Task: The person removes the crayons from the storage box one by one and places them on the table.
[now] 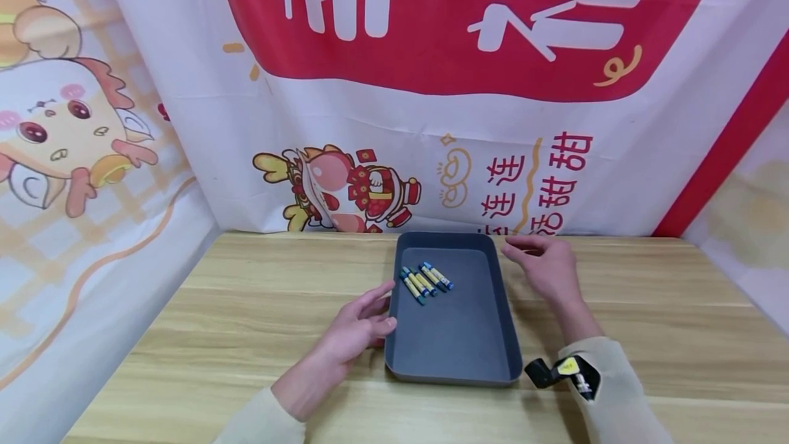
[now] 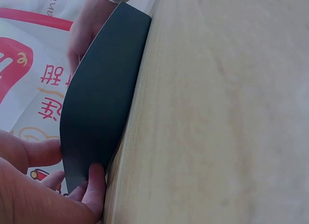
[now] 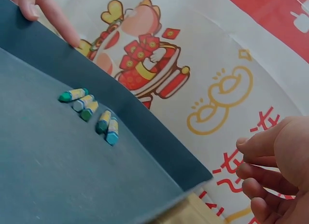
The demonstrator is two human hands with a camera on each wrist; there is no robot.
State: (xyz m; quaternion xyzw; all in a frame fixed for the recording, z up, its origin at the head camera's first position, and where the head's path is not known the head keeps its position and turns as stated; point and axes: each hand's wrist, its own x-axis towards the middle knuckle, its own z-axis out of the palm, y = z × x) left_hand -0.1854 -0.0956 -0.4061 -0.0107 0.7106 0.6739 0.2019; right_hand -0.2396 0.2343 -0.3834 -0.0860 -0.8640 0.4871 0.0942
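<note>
A pale wooden worktop [image 1: 616,307] is enclosed on three sides by white printed banners [image 1: 394,156]. The rear banner is marked with a large red panel [image 1: 444,53], white characters and a cartoon figure [image 1: 345,190]. Even light is cast throughout.

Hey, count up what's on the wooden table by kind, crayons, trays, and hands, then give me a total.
Crayons: 5, lying in the tray's far end
Dark grey tray: 1
Hands: 2, the left hand touching the tray's left wall, the right hand just off its far right corner
Total: 8
</note>
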